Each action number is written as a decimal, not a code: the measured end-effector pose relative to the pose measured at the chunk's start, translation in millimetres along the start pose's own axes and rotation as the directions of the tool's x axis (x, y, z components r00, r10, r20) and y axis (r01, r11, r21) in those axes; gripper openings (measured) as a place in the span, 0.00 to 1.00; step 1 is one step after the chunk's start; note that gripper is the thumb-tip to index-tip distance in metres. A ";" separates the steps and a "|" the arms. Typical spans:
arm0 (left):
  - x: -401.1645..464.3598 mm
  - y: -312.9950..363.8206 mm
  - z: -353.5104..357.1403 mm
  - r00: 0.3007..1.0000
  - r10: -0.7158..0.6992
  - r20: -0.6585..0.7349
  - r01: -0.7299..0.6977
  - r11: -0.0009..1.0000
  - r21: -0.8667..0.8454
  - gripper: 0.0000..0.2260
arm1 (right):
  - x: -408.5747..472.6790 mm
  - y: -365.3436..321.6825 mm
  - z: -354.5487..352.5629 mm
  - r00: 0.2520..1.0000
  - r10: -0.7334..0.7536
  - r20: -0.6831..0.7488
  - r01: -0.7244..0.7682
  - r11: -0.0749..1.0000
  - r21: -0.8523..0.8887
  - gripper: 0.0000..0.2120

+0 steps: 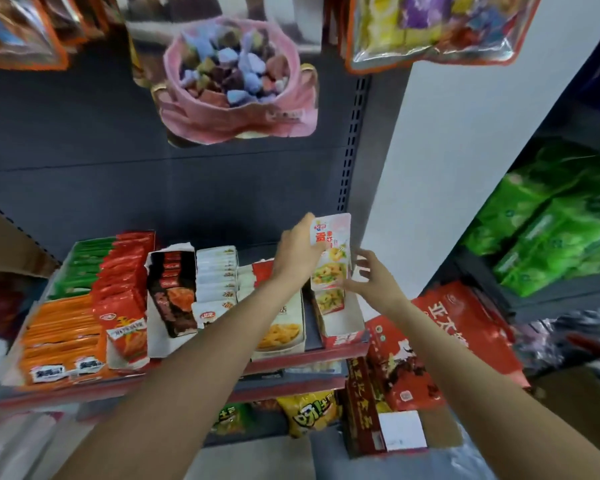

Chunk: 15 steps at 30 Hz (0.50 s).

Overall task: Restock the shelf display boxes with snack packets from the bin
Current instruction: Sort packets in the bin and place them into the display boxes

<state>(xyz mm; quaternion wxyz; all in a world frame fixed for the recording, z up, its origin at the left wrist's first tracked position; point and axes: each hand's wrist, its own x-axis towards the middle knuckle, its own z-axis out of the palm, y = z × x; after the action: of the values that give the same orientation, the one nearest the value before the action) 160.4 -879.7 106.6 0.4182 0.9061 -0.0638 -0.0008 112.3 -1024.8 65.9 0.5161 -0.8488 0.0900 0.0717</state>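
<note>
Snack packets (330,251) upright over right-end display box (340,323); left hand (300,252) grip holds them, right hand (368,282) fingers spread, touching bottom edge.

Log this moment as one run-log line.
left hand: holds packets | right hand: touches packets | spot: over rightmost display box | step: not yet seated

My left hand (300,252) grips a stack of white snack packets (331,252) upright over the display box (343,323) at the right end of the shelf (187,382). My right hand (369,280) touches the stack's lower right edge, fingers spread. To the left sit rows of orange, red and green packets (84,306).
</note>
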 end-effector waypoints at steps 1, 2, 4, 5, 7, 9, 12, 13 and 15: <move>3.1 -0.8 3.2 1.000 -0.013 -0.017 0.013 1.000 0.018 0.12 | 2.8 6.7 0.3 0.997 0.058 0.050 -0.057 0.998 -0.009 0.35; 6.2 -1.3 5.9 0.999 -0.030 -0.034 0.031 0.999 0.044 0.12 | 4.7 11.3 1.2 0.990 0.103 0.092 -0.102 0.995 -0.014 0.36; 11.5 -0.8 8.8 0.996 -0.056 -0.074 0.063 0.992 0.107 0.17 | 8.7 18.6 3.5 0.980 0.158 0.122 -0.153 0.987 -0.049 0.33; 13.8 -1.1 8.8 0.994 -0.060 -0.087 0.071 0.989 0.130 0.19 | 10.5 20.3 4.1 0.978 0.171 0.120 -0.162 0.984 -0.076 0.31; 15.0 -2.0 6.2 0.994 -0.060 -0.094 0.074 0.985 0.158 0.17 | 14.6 22.9 3.8 0.976 0.187 0.114 -0.174 0.978 -0.119 0.27; 14.0 -6.0 4.0 0.993 -0.064 -0.094 0.082 0.977 0.196 0.13 | 17.5 26.3 2.8 0.970 0.216 0.115 -0.202 0.972 -0.122 0.27; 9.6 -11.5 9.8 0.996 -0.060 -0.064 0.073 0.973 0.221 0.12 | 18.1 30.0 2.8 0.964 0.237 0.119 -0.221 0.966 -0.132 0.29; 8.6 -12.0 14.1 0.997 -0.050 -0.056 0.062 0.973 0.223 0.11 | 18.3 30.1 3.2 0.963 0.238 0.124 -0.222 0.966 -0.129 0.29; 8.7 -9.9 22.5 0.998 -0.021 -0.063 0.035 0.971 0.236 0.10 | 19.5 29.6 5.0 0.962 0.237 0.134 -0.223 0.969 -0.109 0.29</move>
<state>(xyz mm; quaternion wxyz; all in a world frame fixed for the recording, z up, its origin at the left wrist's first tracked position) 169.0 -891.4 85.0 0.3085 0.9501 -0.0380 0.0281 124.4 -1035.2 33.9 0.4693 -0.8481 0.1466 0.1972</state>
